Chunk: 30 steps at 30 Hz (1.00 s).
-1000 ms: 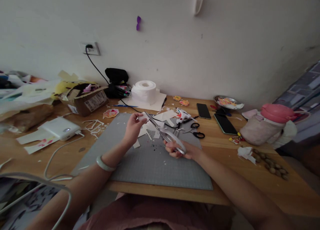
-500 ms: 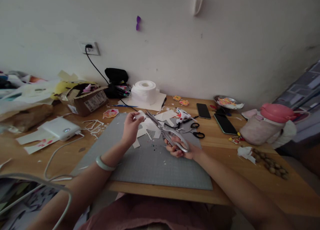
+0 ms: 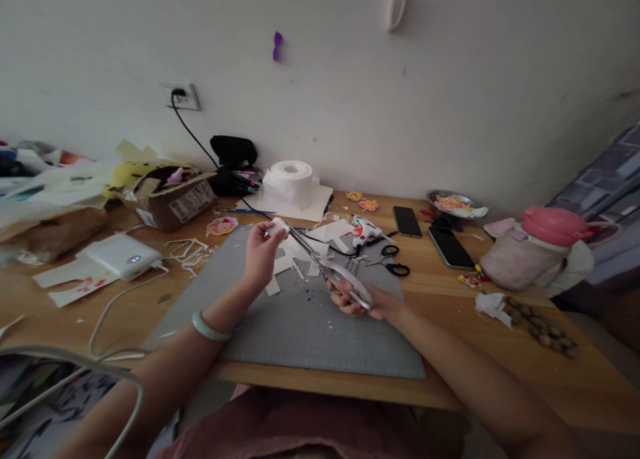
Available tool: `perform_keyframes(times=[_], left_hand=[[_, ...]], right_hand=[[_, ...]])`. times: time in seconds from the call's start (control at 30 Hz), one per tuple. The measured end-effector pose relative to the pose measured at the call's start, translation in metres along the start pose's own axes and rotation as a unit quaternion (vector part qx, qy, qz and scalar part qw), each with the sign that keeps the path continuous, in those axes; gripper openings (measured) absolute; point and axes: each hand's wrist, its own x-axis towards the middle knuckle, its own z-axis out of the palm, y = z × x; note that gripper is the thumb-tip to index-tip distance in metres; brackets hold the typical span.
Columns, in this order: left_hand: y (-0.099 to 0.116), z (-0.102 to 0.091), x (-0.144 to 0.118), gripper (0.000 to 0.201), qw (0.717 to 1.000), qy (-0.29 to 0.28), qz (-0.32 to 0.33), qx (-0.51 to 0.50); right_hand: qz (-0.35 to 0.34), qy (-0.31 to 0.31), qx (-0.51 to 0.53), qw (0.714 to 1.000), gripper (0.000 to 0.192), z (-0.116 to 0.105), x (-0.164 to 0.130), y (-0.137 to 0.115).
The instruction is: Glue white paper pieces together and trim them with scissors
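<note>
My left hand [image 3: 262, 251] pinches a small white piece [image 3: 278, 226], perhaps paper or tissue, between thumb and fingers above the cutting mat. Large silver scissors [image 3: 340, 276] are gripped in my right hand [image 3: 357, 302], fingers through and around the handles. Their blades point up and left, with the tips at the white piece, and look nearly closed. Below both hands lies the grey cutting mat [image 3: 320, 339], with white paper scraps [image 3: 285, 264] strewn over its upper part.
A white roll [image 3: 289, 186] stands at the back. Black-handled scissors [image 3: 397, 270] and a glue gun [image 3: 367, 231] lie right of the scraps. Two phones [image 3: 407, 221], a metal bowl [image 3: 457, 204] and a pink-lidded bottle [image 3: 525, 252] are farther right. On the left are a cardboard box [image 3: 170, 199] and a white power bank [image 3: 123, 255].
The scissor blades have come together, and the handles have drawn closer in my right hand. My left hand has shifted very slightly, still pinching the white piece.
</note>
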Motion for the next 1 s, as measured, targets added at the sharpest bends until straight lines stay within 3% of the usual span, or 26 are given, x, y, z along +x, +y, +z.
perform_keyframes(times=[0.33, 1.0], left_hand=[[0.0014, -0.001, 0.0027, 0.032, 0.999, 0.037, -0.019, -0.031], [0.0014, 0.0029, -0.0058, 0.032, 0.999, 0.003, -0.045, 0.0]], right_hand=[[0.001, -0.004, -0.005, 1.0, 0.039, 0.0008, -0.0011, -0.0023], [0.002, 0.016, -0.002, 1.0, 0.043, 0.0027, 0.0001, -0.0004]])
